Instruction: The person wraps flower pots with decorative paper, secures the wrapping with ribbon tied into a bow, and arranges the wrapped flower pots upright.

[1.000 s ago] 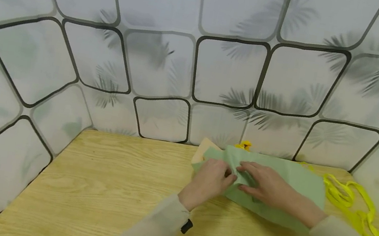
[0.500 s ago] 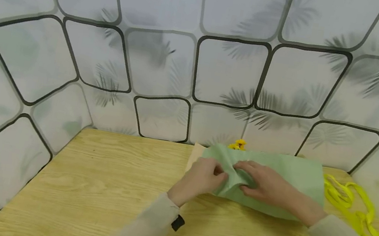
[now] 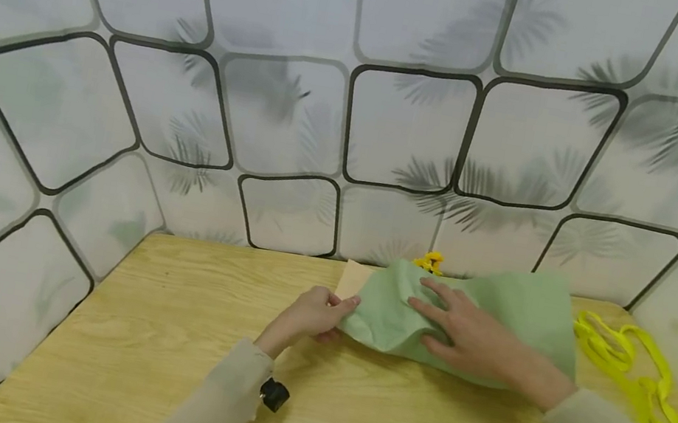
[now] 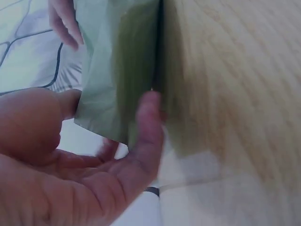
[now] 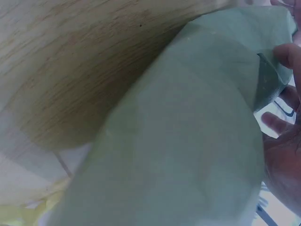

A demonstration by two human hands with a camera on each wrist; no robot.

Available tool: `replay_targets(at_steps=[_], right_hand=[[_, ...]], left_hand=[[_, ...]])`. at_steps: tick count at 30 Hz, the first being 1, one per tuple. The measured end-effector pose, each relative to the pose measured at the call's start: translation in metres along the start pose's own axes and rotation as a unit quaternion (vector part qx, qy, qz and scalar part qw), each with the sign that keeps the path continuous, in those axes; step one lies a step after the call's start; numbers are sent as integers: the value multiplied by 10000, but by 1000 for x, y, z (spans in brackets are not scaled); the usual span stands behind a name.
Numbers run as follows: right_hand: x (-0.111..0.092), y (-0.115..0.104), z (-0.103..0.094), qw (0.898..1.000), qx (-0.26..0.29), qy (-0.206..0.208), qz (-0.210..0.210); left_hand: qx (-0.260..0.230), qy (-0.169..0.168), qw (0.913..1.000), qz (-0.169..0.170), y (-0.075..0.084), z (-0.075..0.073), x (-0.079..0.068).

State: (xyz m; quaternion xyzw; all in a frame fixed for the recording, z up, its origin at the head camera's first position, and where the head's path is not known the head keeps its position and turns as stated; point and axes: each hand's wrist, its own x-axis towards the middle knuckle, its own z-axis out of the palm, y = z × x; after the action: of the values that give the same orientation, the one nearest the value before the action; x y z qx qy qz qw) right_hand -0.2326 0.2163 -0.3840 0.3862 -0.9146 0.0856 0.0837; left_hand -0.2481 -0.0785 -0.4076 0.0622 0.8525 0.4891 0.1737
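A pale green sheet of paper (image 3: 537, 312) lies creased and bulging at the table's back right, over a peach sheet (image 3: 353, 280) whose corner shows on the left. My left hand (image 3: 312, 312) pinches the green paper's lower left edge; in the left wrist view the thumb and fingers bracket that edge of the paper (image 4: 101, 84). My right hand (image 3: 474, 331) rests on top of the sheet with fingers spread. The right wrist view shows the paper (image 5: 178, 117) rising off the table, with a fold beside the fingers. Yellow flowers (image 3: 430, 261) stick out behind the sheet's far edge.
A loosely coiled yellow ribbon (image 3: 636, 400) lies right of the paper. Patterned cloth (image 3: 406, 133) walls in the wooden table (image 3: 190, 336) at the back and sides.
My left hand has moved left and slightly down to the sheet's left edge. My right hand's fingers have spread on the paper. The sheet's right end has lifted a little.
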Motion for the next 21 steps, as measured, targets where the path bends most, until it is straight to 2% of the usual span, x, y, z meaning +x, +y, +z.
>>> replay_targets(at_steps=[5, 13, 16, 21], right_hand=[[0, 1, 7, 9999, 56, 49, -88], [-1, 4, 16, 9989, -236, 315, -271], [0, 3, 22, 9988, -322, 308, -224], [0, 2, 30, 9989, -231, 399, 2]], left_hand=[[-621, -37, 9980, 100, -7, -6, -6], [-1463, -331, 9886, -151, -12, -13, -7], [-1476, -372, 9882, -139, -13, -12, -5], [-1102, -186, 9937, 65, -12, -6, -3]])
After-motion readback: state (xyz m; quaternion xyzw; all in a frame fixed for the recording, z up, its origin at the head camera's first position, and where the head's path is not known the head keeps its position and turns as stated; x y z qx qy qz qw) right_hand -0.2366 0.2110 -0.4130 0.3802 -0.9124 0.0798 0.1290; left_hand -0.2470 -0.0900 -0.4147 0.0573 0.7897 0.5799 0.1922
